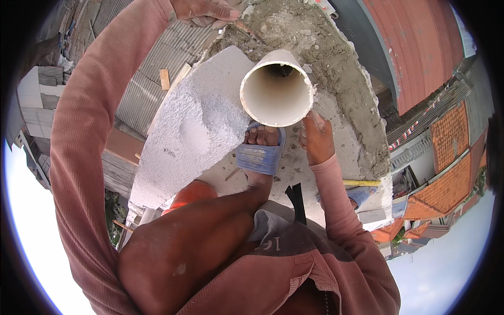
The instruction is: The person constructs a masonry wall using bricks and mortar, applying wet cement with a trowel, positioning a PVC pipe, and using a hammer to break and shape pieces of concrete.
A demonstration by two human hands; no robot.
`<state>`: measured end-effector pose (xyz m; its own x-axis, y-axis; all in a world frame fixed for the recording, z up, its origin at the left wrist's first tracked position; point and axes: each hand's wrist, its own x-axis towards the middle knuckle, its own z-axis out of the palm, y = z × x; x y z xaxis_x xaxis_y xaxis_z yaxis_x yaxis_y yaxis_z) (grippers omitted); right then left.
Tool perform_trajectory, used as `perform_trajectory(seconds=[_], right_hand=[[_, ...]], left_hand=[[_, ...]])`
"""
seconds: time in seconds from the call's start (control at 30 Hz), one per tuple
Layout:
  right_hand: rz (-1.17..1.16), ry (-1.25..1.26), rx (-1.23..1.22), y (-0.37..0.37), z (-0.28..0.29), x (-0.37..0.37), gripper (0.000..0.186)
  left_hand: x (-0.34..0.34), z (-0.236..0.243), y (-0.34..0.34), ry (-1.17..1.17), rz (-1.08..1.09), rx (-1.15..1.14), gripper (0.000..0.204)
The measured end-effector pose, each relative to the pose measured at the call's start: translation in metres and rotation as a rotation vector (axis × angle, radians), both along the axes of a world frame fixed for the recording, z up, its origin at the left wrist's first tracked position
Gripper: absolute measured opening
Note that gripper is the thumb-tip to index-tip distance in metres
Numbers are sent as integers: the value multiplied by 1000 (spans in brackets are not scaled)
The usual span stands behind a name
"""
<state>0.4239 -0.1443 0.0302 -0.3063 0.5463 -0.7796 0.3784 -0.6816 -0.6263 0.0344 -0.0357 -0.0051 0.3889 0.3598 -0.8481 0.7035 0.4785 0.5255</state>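
A wide off-white plastic pipe (252,100) stands with its open end toward me, over the wall top. My right hand (318,137) is closed against the near right side of its rim, its fingers partly hidden. At the upper edge, my left hand (207,11) is closed on a thin, mortar-stained hand tool (249,31). That tool's tip lies at the wet grey mortar (336,68) beyond the pipe; its exact kind is unclear. Left of the pipe is a pale, rough-faced slab (184,115) with a shallow hollow.
My sandalled foot (257,152) rests just below the pipe, and another blue sandal (359,195) shows at right, near a yellow stick (362,182). An orange object (191,194) lies beside my leg. Past the edges are corrugated roofs (152,79) and tiled roofs (441,178) far below.
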Motion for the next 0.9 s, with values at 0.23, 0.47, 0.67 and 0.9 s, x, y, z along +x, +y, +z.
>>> perform_trajectory(seconds=[0.23,0.47,0.67,0.9], right_hand=[[164,17,294,15,-23,-17,41],[-134,-64,-273,10,27,-8,36],[-170,-17,-250,9,12,-13,39],[-44,-86,-260,22,14,-3,40]], left_hand=[[-14,1,11,-14,27,-9,43],[-9,-4,2,-41,18,-20,43],[-12,-8,5,-47,20,-17,43],[-22,-10,0,-69,66,-13,43]])
